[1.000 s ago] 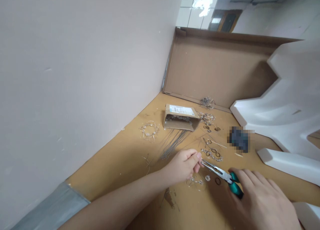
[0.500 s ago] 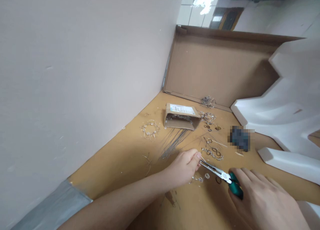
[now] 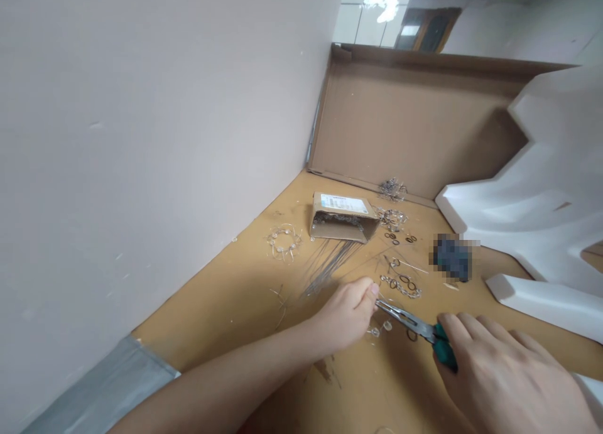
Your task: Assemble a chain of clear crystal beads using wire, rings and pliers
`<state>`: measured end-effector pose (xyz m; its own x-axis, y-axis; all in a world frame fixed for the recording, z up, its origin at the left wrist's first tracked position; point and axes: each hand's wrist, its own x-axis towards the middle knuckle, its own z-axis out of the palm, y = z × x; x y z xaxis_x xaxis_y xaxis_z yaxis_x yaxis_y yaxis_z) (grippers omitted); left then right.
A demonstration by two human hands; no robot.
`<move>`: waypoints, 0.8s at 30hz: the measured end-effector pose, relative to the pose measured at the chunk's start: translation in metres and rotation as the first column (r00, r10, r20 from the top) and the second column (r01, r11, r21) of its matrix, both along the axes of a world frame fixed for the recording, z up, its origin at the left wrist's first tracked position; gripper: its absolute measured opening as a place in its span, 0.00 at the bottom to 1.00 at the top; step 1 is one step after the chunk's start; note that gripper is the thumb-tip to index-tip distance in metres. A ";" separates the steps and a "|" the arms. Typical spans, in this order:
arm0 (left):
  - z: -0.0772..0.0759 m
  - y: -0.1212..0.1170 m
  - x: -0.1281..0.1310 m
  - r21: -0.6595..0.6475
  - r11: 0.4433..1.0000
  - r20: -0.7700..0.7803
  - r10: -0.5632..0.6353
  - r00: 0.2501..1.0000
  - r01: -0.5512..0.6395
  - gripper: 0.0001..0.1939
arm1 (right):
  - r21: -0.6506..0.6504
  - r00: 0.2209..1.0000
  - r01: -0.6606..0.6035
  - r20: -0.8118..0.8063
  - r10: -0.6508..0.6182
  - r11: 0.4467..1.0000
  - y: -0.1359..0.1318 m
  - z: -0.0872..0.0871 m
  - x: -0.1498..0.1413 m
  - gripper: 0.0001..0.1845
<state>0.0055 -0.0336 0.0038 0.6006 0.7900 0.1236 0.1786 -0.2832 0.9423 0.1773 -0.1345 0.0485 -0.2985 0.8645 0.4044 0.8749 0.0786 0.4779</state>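
Right hand, lower right, is clamping pliers, handles now looking closer together; I'm reading a tighter bite. Left hand, lower centre, is pinching at their tips, contents hidden.

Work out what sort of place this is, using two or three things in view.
Probably an improvised craft workbench: the right hand holds long-nosed pliers, a bundle of thin wires lies on the brown surface, and a small open cardboard box has clear bead-like pieces inside.

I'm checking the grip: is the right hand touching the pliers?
Touching. The head view shows the right hand wrapped around the green handles of the pliers.
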 end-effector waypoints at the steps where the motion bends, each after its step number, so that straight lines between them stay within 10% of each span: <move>1: 0.000 0.000 0.000 -0.001 1.000 -0.001 -0.003 1.000 0.003 0.17 | 0.001 1.000 -0.007 -0.004 0.007 1.000 0.000 0.000 0.001 0.08; 24: -0.010 0.002 0.004 -0.092 0.995 0.076 -0.033 0.997 0.040 0.17 | 0.042 1.000 0.001 0.027 -0.002 0.999 0.003 0.000 -0.002 0.07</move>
<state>0.0091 -0.0314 -0.0062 0.6212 0.7778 0.0953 0.0987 -0.1983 0.9752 0.1752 -0.1313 0.0484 -0.3081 0.8475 0.4322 0.8620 0.0564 0.5038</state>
